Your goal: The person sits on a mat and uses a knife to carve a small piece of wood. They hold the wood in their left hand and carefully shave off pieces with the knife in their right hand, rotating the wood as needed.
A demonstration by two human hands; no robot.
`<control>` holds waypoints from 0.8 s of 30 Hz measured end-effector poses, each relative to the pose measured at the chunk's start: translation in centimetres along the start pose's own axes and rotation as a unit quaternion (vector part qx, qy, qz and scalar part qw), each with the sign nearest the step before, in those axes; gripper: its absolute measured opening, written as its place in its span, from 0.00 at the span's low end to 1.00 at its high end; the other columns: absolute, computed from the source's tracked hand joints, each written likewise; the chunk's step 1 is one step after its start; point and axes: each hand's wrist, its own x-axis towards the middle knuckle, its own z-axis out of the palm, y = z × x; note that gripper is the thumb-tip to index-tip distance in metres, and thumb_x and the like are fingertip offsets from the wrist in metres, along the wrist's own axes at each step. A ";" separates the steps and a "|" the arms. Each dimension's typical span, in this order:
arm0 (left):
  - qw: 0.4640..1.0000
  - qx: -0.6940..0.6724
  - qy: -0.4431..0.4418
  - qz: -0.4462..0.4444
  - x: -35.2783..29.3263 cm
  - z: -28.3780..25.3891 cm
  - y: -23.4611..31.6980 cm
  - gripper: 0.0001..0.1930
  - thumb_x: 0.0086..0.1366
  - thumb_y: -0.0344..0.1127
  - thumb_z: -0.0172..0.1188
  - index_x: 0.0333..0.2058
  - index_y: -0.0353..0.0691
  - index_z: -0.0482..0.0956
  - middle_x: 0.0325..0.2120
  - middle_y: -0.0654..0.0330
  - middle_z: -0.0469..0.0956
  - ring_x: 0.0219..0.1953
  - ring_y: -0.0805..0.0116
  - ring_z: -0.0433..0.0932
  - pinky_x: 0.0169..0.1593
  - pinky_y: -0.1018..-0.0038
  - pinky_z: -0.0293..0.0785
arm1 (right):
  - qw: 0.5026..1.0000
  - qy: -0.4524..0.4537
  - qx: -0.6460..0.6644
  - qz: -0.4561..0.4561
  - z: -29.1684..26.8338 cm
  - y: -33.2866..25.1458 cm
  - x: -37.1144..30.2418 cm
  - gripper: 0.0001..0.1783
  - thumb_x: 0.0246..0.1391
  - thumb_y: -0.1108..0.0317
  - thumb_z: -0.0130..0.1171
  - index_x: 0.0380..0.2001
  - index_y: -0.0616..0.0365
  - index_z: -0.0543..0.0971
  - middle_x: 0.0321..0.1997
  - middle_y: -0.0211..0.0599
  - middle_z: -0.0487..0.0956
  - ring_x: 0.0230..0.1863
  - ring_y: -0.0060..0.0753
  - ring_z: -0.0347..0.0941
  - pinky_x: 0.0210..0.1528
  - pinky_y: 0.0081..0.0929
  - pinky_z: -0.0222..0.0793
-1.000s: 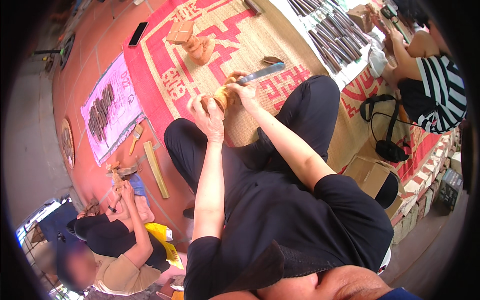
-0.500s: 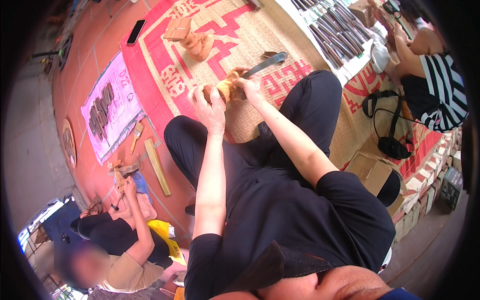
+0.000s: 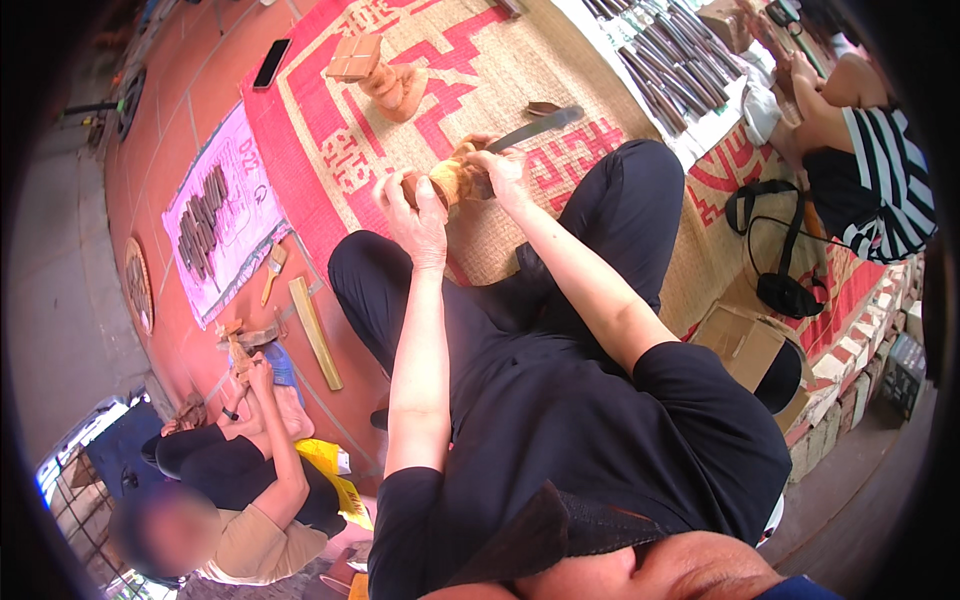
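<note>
A small carved wooden piece (image 3: 447, 184), pale yellow in the middle and browner at its ends, is held above the mat between my hands. My left hand (image 3: 417, 218) is closed round its left end. At its right end, my right hand (image 3: 507, 176) is closed with a thin, curved grey strip (image 3: 537, 127) sticking out past the fingers. I cannot tell if the strip is sandpaper or a blade. The fingers hide where strip and wood meet. Beyond the strip lies a small dark scrap (image 3: 543, 108).
On the red-and-straw mat (image 3: 500, 50) stands a wooden carving with a blocky top (image 3: 390, 88). A phone (image 3: 271, 64), a brush (image 3: 273, 272) and a wooden strip (image 3: 315, 335) lie leftward. Dark sticks (image 3: 680, 65) lie far right. One person sits lower left, another at right.
The grey strip's free end has shifted slightly to the right and its curve looks different. My hands and the carved piece have barely moved.
</note>
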 end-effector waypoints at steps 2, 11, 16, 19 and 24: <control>1.000 0.005 0.006 0.007 -0.1 0.0 -0.2 0.16 0.64 0.44 0.56 0.45 0.40 0.72 0.46 0.51 0.66 0.50 0.52 0.70 0.52 0.61 0.68 | 0.999 -0.004 0.028 -0.020 0.9 -0.1 -0.2 0.20 0.41 0.77 0.65 0.42 0.64 0.78 0.32 0.31 0.80 0.32 0.21 0.76 0.38 0.20 0.73; 1.000 0.023 -0.013 -0.013 1.0 0.3 0.7 0.17 0.64 0.46 0.56 0.45 0.40 0.71 0.44 0.52 0.66 0.49 0.52 0.71 0.51 0.61 0.69 | 0.998 0.020 -0.041 -0.031 0.0 -0.5 -0.1 0.17 0.44 0.76 0.63 0.42 0.64 0.80 0.33 0.32 0.81 0.30 0.19 0.75 0.31 0.16 0.71; 0.999 0.033 -0.030 -0.030 1.3 0.5 1.6 0.19 0.65 0.48 0.54 0.45 0.40 0.73 0.46 0.53 0.67 0.50 0.55 0.70 0.54 0.62 0.66 | 0.995 -0.017 -0.082 -0.061 -0.1 -0.1 0.2 0.14 0.46 0.76 0.62 0.39 0.64 0.81 0.34 0.33 0.82 0.30 0.19 0.76 0.32 0.16 0.72; 0.998 0.043 -0.037 -0.034 1.6 0.5 1.7 0.19 0.65 0.49 0.55 0.45 0.40 0.73 0.46 0.53 0.67 0.50 0.55 0.70 0.53 0.62 0.67 | 0.999 0.024 -0.041 0.016 -0.3 -1.1 0.0 0.15 0.42 0.73 0.66 0.37 0.65 0.81 0.32 0.31 0.81 0.33 0.20 0.76 0.37 0.20 0.71; 0.998 0.043 -0.038 -0.037 2.0 0.9 1.7 0.20 0.65 0.50 0.56 0.45 0.40 0.73 0.45 0.54 0.67 0.48 0.55 0.72 0.51 0.62 0.69 | 0.998 -0.010 -0.066 0.010 -0.9 -0.1 0.5 0.15 0.43 0.71 0.66 0.37 0.66 0.80 0.31 0.31 0.81 0.32 0.19 0.75 0.36 0.18 0.70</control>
